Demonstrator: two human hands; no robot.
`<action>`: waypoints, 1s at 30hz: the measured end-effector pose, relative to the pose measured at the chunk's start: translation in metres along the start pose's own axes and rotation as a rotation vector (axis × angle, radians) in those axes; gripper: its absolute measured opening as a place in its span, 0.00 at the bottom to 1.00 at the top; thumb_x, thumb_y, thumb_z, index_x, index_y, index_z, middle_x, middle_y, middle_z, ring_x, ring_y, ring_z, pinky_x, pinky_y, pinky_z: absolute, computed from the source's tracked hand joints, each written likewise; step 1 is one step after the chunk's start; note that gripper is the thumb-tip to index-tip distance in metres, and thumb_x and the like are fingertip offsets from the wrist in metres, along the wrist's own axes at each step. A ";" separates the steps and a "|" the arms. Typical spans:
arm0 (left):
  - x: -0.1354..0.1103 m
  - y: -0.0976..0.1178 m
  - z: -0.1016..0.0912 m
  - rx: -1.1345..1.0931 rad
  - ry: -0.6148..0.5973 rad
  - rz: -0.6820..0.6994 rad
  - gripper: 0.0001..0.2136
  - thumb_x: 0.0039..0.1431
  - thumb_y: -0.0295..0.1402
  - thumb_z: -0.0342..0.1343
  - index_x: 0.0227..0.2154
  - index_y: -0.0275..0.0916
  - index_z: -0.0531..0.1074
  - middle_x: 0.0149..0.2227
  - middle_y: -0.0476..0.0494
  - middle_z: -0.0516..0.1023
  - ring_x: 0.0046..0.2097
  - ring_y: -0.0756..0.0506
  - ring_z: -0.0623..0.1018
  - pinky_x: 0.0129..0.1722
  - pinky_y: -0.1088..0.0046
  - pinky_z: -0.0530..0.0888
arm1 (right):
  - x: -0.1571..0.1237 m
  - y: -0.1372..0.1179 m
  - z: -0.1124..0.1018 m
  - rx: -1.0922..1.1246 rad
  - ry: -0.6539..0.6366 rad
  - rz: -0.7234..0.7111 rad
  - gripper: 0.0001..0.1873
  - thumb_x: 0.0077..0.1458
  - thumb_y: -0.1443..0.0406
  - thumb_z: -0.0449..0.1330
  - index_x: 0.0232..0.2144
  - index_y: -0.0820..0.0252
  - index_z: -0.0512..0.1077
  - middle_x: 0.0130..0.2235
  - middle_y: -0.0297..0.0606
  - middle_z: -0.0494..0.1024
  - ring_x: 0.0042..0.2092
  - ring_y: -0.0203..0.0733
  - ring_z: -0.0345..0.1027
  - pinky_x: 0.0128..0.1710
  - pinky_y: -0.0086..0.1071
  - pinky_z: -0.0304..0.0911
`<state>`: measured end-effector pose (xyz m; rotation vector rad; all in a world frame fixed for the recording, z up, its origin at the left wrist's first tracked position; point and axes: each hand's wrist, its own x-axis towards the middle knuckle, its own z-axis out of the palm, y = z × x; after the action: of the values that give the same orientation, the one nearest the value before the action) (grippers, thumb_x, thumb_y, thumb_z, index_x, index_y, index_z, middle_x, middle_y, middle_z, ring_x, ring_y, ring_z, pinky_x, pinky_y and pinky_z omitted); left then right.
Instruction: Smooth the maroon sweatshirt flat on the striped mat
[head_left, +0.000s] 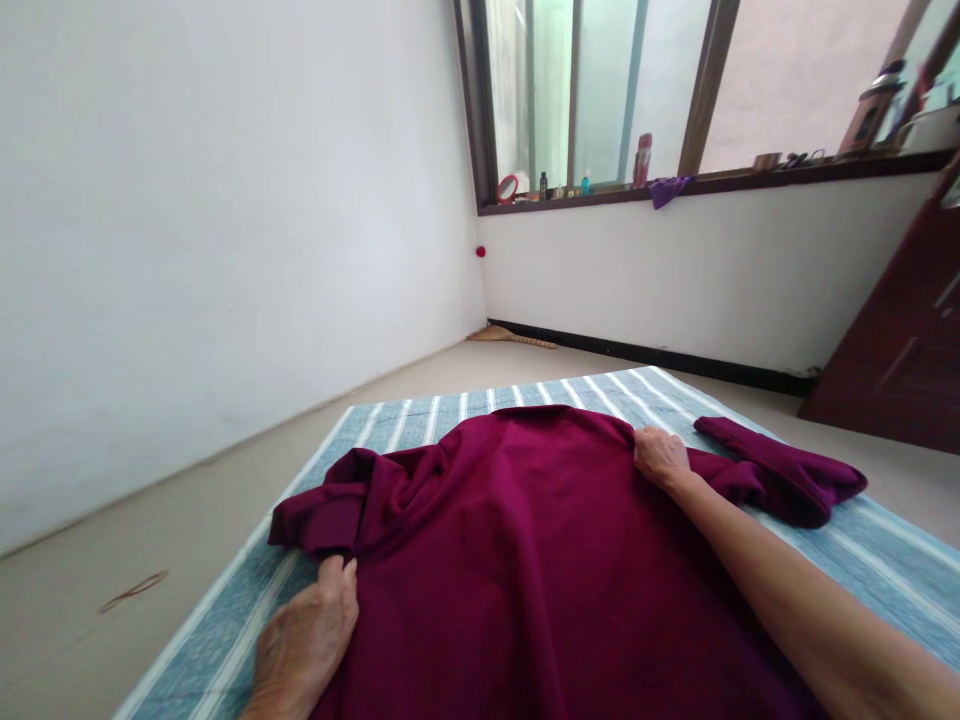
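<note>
A maroon long-sleeved shirt (525, 560) lies spread on a blue-and-white striped quilted mat (495, 400), with its collar end pointing away from me. My left hand (306, 635) grips the shirt's edge just below the bunched left sleeve (330, 510). At the far shoulder, my right hand (661, 460) has its fingers curled over the fabric. The right sleeve (780, 470) stretches out beyond that hand, folded over on the mat. My right forearm crosses above the lower part of the shirt.
White walls meet at a corner ahead, with a straw broom (514, 338) on the tiled floor (135, 500). Small bottles and a purple cloth (667, 190) sit on the window ledge (712, 188). A dark red door (900, 330) stands at the right.
</note>
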<state>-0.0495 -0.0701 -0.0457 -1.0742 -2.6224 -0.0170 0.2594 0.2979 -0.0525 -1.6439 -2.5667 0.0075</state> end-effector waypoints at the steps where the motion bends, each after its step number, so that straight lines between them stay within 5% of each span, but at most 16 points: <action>1: 0.000 0.000 -0.002 0.032 -0.032 -0.005 0.15 0.64 0.34 0.37 0.35 0.37 0.69 0.22 0.31 0.78 0.28 0.33 0.79 0.24 0.66 0.61 | 0.000 0.003 0.000 -0.002 0.008 0.019 0.17 0.60 0.70 0.46 0.44 0.65 0.72 0.46 0.52 0.73 0.48 0.50 0.67 0.43 0.37 0.58; 9: 0.008 0.015 -0.044 0.112 -0.365 -0.045 0.13 0.65 0.35 0.38 0.38 0.37 0.68 0.33 0.34 0.80 0.38 0.34 0.80 0.33 0.64 0.69 | 0.001 0.011 0.004 0.087 0.052 0.106 0.20 0.63 0.60 0.46 0.47 0.65 0.71 0.47 0.51 0.73 0.49 0.52 0.67 0.43 0.38 0.59; 15: 0.044 0.062 -0.074 0.081 -0.018 0.233 0.15 0.65 0.34 0.37 0.36 0.36 0.69 0.38 0.35 0.76 0.42 0.39 0.76 0.40 0.66 0.68 | 0.033 0.016 0.006 0.257 0.010 0.160 0.29 0.64 0.51 0.40 0.50 0.65 0.70 0.48 0.50 0.75 0.47 0.48 0.69 0.40 0.33 0.59; 17: 0.070 0.081 -0.070 0.048 -0.006 0.336 0.14 0.65 0.32 0.38 0.40 0.36 0.69 0.43 0.35 0.75 0.47 0.40 0.73 0.44 0.67 0.67 | 0.043 0.018 0.009 0.292 -0.025 0.148 0.27 0.63 0.53 0.42 0.42 0.64 0.75 0.43 0.48 0.77 0.43 0.47 0.70 0.36 0.32 0.59; 22: 0.138 0.108 -0.036 0.066 -0.154 0.323 0.16 0.59 0.40 0.51 0.44 0.35 0.70 0.48 0.33 0.74 0.52 0.35 0.71 0.48 0.58 0.66 | 0.050 0.016 0.015 0.342 -0.022 0.080 0.15 0.54 0.56 0.55 0.31 0.62 0.75 0.34 0.41 0.77 0.36 0.43 0.70 0.30 0.30 0.56; 26: 0.167 0.102 -0.020 0.089 -0.310 0.294 0.14 0.59 0.42 0.54 0.40 0.36 0.72 0.42 0.41 0.78 0.43 0.42 0.77 0.44 0.60 0.71 | 0.049 0.020 0.012 0.364 0.038 0.031 0.10 0.50 0.58 0.59 0.30 0.59 0.73 0.32 0.36 0.76 0.35 0.39 0.68 0.30 0.27 0.55; 30: 0.186 0.085 -0.030 0.113 -0.243 0.291 0.11 0.60 0.36 0.52 0.42 0.36 0.73 0.43 0.38 0.77 0.46 0.40 0.76 0.44 0.61 0.71 | 0.050 0.031 0.004 0.323 0.085 0.049 0.10 0.49 0.58 0.61 0.28 0.58 0.71 0.29 0.35 0.74 0.32 0.39 0.67 0.28 0.28 0.54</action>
<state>-0.1079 0.1144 0.0272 -1.4869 -2.6038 0.3418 0.2664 0.3568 -0.0546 -1.5479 -2.3143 0.3303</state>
